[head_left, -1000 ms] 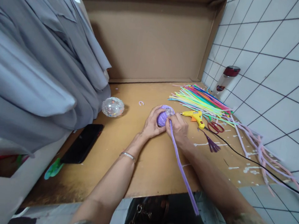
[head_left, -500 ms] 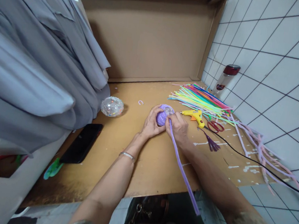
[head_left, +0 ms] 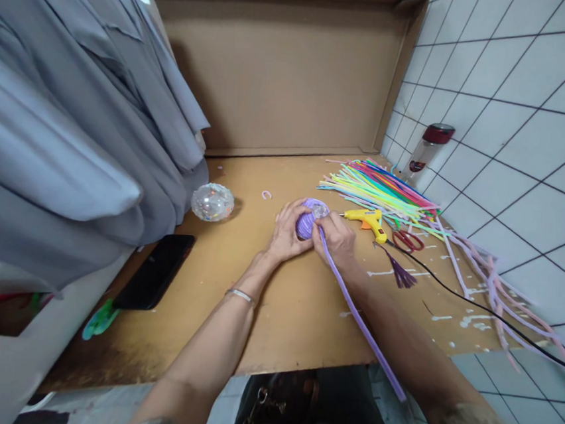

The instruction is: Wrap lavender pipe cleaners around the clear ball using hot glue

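At the frame's centre, the left hand [head_left: 286, 232] clasped the purple-wrapped ball [head_left: 304, 226] while the right hand [head_left: 336, 238] pinched the purple strand [head_left: 362, 324] beside it.

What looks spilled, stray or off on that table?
White streaks mark the right side of the tabletop, possibly dried drips. A small pale curved scrap lies loose beyond the left hand. The glue gun lies on its side, nozzle close to the right hand, an awkward spot if hot; heat can't be seen.
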`<act>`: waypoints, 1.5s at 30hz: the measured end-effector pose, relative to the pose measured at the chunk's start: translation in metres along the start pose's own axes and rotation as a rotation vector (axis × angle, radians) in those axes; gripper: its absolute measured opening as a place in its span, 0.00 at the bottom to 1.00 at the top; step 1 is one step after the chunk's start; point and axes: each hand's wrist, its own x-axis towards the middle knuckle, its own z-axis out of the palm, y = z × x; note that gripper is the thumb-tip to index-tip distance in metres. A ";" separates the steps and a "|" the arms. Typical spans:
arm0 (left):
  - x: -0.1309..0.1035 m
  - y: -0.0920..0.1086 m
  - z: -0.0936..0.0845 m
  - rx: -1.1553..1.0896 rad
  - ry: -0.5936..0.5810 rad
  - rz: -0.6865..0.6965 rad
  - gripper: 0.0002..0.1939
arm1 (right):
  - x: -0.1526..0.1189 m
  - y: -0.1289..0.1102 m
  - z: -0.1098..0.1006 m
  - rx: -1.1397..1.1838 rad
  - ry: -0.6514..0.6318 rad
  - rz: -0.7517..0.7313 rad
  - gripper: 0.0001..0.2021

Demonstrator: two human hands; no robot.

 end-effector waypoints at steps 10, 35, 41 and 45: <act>-0.001 0.001 0.002 -0.009 0.026 -0.019 0.30 | 0.000 -0.004 0.002 0.025 0.030 0.011 0.11; -0.002 -0.002 0.001 -0.028 -0.047 -0.009 0.39 | 0.001 0.000 0.005 0.101 0.048 0.056 0.10; -0.003 -0.003 0.007 0.019 -0.011 -0.038 0.38 | 0.002 0.000 0.007 0.130 0.050 0.075 0.10; -0.003 -0.003 0.007 0.018 0.025 -0.022 0.35 | 0.001 -0.002 0.007 0.203 0.076 0.092 0.10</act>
